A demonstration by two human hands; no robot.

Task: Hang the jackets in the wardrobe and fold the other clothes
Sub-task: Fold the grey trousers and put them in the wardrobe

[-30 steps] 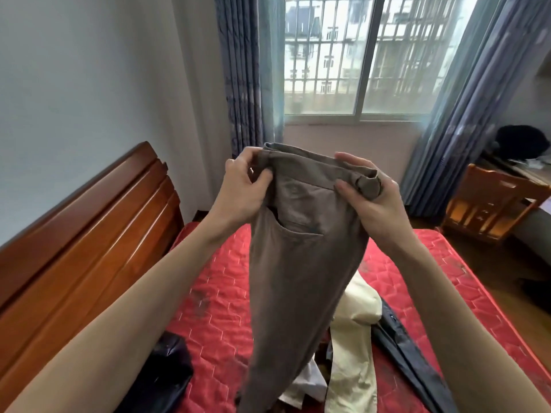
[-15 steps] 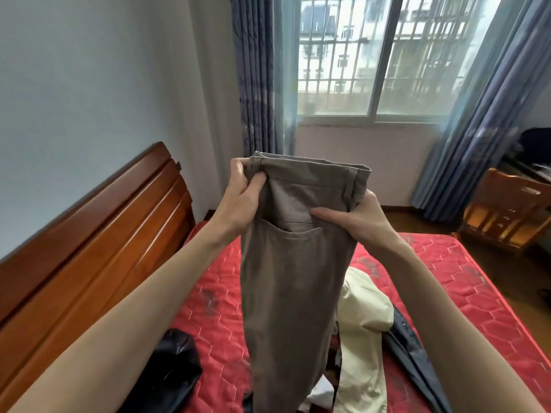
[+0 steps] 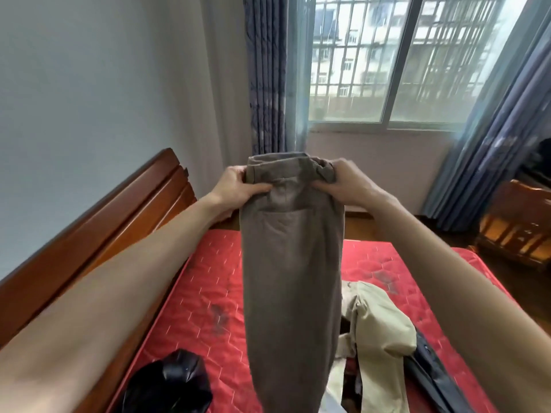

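- Currently mid-fold on one pair of grey-brown cotton trousers [image 3: 290,263], held up by the waistband over the red quilted mattress [image 3: 193,293], legs hanging straight down together, back pocket facing the camera.
- Left hand [image 3: 235,186] clenched round the left end of the waistband, thumb across the front of the cloth.
- Right hand [image 3: 347,183] grasping the bunched right end of the same waistband, fingers curled over the top edge.
- Judged as the aligning step: halves brought together, seams matched before laying down.
- Next, probably: lower onto a bare stretch of mattress, keep both waistband corners pinched until the legs lie flat, then double hem to waist. Calls for an even drop so the legs do not twist, and a landing spot left of the heap.
- Lying on the mattress to the right, partly behind the hanging legs: a crumpled cream cotton garment [image 3: 378,329], and just beside it a dark navy jacket-like piece [image 3: 429,368]; kind of garment hard to tell.
- At lower left, a glossy black bundle [image 3: 170,383], possibly leather, well apart from the heap.
- Beyond: reddish wooden headboard [image 3: 119,222] on the left, blue curtains [image 3: 265,73] by the barred window [image 3: 396,58], wooden chair [image 3: 515,225] at far right.
- No wardrobe in view; jackets apparently not yet hung.
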